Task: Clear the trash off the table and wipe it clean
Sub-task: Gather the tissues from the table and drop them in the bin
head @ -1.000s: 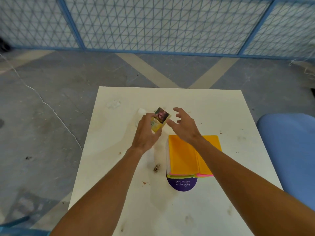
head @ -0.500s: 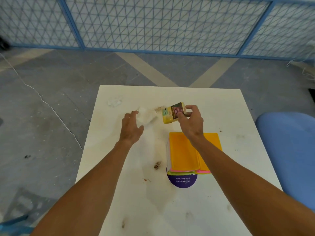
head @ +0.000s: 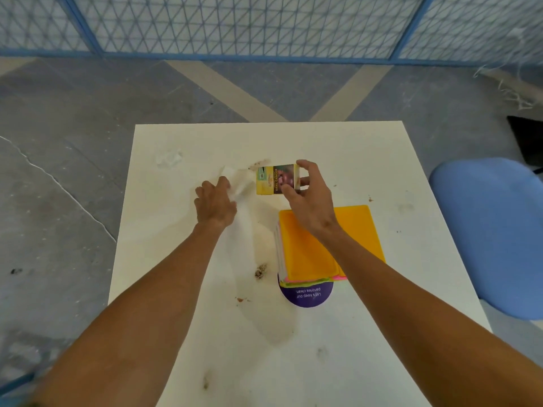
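Well, I judge the task barely started: my right hand (head: 311, 201) pinches the small box (head: 276, 179) above the table (head: 352, 148), and my left hand (head: 216, 202), just beside, grips the tissue (head: 239, 180). Crumbs (head: 260, 271) between my forearms are not wiped yet, and the cloths (head: 358, 227) under my right wrist lie unused.

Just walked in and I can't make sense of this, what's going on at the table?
A person is clearing trash off a dirty white table. The right hand holds a yellow pack, and the left hand grips a crumpled white paper lying on the table. A clear wrapper lies farther back. Crumbs and stains mark the top. A stack of cloths sits untouched, so wiping has not begun.
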A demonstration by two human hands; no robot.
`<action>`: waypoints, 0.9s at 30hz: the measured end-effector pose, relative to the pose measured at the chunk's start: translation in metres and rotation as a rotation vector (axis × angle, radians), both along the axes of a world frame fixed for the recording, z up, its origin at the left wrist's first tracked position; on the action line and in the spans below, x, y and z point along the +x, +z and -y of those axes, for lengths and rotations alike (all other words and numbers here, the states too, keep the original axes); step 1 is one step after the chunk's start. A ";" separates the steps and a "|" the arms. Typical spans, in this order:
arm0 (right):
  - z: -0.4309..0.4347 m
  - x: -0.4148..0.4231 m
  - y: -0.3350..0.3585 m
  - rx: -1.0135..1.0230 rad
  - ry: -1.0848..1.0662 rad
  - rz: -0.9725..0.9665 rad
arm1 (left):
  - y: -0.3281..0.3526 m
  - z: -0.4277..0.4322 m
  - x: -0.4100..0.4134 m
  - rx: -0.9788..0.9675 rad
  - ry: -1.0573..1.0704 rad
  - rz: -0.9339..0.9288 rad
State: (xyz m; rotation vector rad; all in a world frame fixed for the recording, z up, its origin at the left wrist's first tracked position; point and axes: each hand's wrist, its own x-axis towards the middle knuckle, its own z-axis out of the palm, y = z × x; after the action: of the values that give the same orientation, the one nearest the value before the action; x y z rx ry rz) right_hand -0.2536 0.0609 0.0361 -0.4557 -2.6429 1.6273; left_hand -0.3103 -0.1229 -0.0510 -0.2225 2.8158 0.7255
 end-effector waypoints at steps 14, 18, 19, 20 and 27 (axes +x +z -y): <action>0.013 0.010 0.027 -0.060 -0.082 -0.083 | 0.048 0.016 0.029 0.532 0.250 -0.176; 0.000 0.022 0.039 -0.102 -0.105 -0.081 | 0.073 0.009 0.039 0.644 0.296 -0.203; -0.006 0.028 0.042 -0.112 -0.109 -0.084 | 0.080 0.003 0.044 0.662 0.287 -0.209; -0.010 0.032 0.043 -0.122 -0.112 -0.087 | 0.085 -0.002 0.047 0.672 0.280 -0.212; -0.074 0.084 0.061 -0.142 -0.138 -0.152 | 0.133 -0.076 0.104 0.683 0.215 -0.283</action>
State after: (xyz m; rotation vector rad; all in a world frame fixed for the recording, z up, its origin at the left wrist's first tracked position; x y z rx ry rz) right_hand -0.1698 0.1346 0.0973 -0.4845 -2.3442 1.7384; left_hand -0.2060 -0.0465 0.0824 -0.3171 2.6068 1.8275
